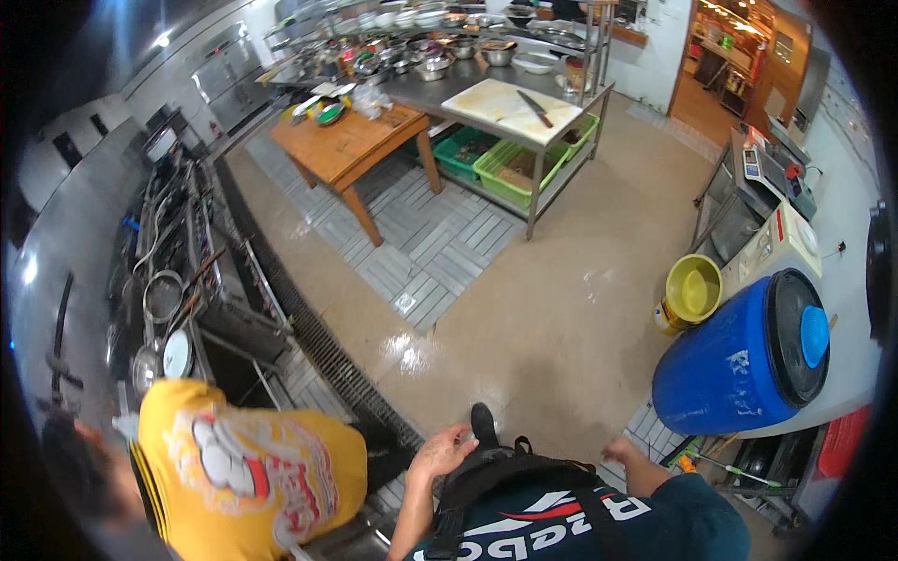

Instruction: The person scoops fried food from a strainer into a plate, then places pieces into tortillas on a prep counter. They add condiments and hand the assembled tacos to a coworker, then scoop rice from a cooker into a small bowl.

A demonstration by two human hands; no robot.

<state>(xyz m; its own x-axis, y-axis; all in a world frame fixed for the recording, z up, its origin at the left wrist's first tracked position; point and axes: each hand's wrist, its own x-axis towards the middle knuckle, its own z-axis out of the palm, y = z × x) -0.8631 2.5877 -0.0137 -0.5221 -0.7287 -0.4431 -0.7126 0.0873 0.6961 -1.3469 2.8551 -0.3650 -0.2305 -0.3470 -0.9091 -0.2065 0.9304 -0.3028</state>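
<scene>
My left hand (442, 452) hangs in front of my body at the bottom of the head view, beside the black strap and bag at my waist. Its fingers are loosely apart, and nothing is in them. On the other side of my dark shirt (561, 524), my right hand (619, 451) is held out low over the floor. Its fingers look slightly bent and hold nothing that I can see. Neither hand touches any kitchen object. One dark shoe (483, 423) shows on the floor between them.
A person in a yellow shirt (253, 467) stands close at left by the stove line (215, 290). Ahead are a wooden table (351, 145) and a steel counter with a cutting board (505, 107) and knife (535, 105). A blue barrel (720, 365) and yellow bucket (692, 288) stand at right.
</scene>
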